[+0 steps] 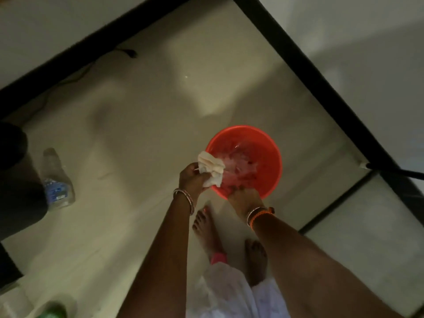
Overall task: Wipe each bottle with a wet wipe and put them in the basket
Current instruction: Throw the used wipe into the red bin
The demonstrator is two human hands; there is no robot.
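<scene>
While the person stands barefoot on the pale floor [142,138], both arms reach down toward an orange basket [271,157] that sits just ahead of the toes, at about twelve o'clock from the feet. The left hand [191,177] curls its fingers around a crumpled white wet wipe [212,167], which it holds over the basket's rim at nine o'clock. The right hand [244,198] is at the rim at six o'clock, its fingers dipping inside. They seem to close on a clear bottle [241,166] lying in the bowl, but the blur and the reddish cast make the grip hard to read, so I cannot tell whether those fingers are together or apart. The wipe touches or overlaps the near end of that clear shape. Thin bangles [184,198] circle the left wrist, and an orange band [261,218] with bangles sits on the right wrist.

Well apart from the basket, at nine o'clock from it, a second clear bottle with a blue label [56,180] lies on the floor beside a dark object at the frame's left edge. At seven o'clock, near the bottom corner, something green [54,311] shows, too blurred to name. A black-framed table [325,88] runs from twelve to four o'clock.
</scene>
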